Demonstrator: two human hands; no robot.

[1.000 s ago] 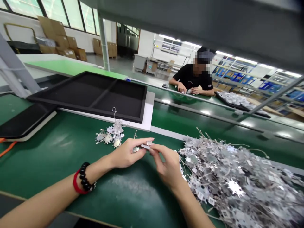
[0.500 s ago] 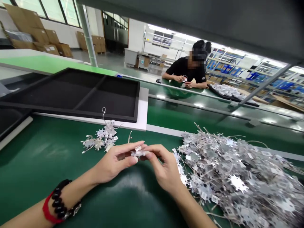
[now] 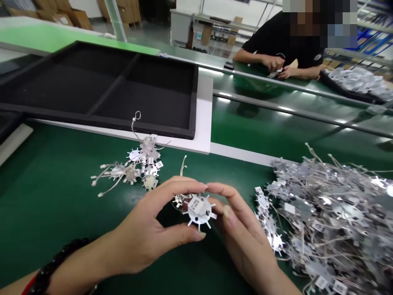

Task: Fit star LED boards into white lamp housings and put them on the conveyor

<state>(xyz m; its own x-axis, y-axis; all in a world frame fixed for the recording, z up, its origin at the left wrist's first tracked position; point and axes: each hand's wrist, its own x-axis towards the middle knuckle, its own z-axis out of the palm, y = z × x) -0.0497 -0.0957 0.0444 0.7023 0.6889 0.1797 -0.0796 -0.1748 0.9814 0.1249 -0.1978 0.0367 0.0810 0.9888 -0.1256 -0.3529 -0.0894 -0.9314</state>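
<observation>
Both my hands hold one small silver star-shaped metal part [image 3: 199, 209] with a white label and a thin wire, just above the green table. My left hand [image 3: 144, 235] pinches it between thumb and forefinger from the left. My right hand [image 3: 245, 233] grips its right side with curled fingers. A small group of the same parts [image 3: 135, 168] lies just beyond my left hand. A big heap of them [image 3: 331, 213] with tangled wires fills the table to my right.
A black divided tray [image 3: 193, 98] on a white board lies at the back left. Another black tray corner [image 3: 9, 123] shows at the far left. Across the conveyor [image 3: 276, 135], another person in black [image 3: 276, 45] works at their own pile [image 3: 359, 82].
The camera has dropped closer to the table. The part, held edge-on before, is now turned flat so its labelled face shows. My hands stay together on it.
</observation>
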